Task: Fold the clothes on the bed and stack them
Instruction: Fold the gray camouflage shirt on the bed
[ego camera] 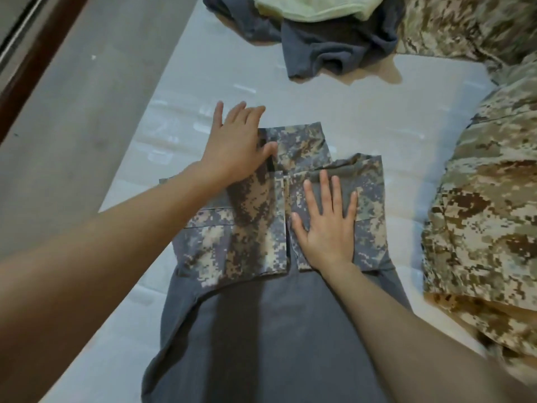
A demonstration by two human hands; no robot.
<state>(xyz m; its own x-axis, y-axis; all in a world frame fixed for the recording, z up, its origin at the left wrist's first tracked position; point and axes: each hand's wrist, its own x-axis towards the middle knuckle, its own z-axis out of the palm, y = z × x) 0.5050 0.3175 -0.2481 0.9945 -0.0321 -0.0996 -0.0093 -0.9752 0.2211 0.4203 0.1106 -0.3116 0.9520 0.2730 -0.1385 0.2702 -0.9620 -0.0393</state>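
A grey shirt with digital-camouflage sleeves (261, 315) lies flat on the white mattress (377, 112), both sleeves folded in over its upper part. My left hand (238, 146) lies flat with straight fingers on the left sleeve's far end, fingertips reaching onto the mattress. Pressing down on the folded right sleeve is my right hand (325, 222), palm flat and fingers spread. Neither hand grips the cloth.
A crumpled grey garment (334, 45) and a pale green cloth (308, 7) lie at the far end. Tan camouflage clothing (488, 199) is heaped along the right side. The bed's left edge drops to a grey floor (72, 126).
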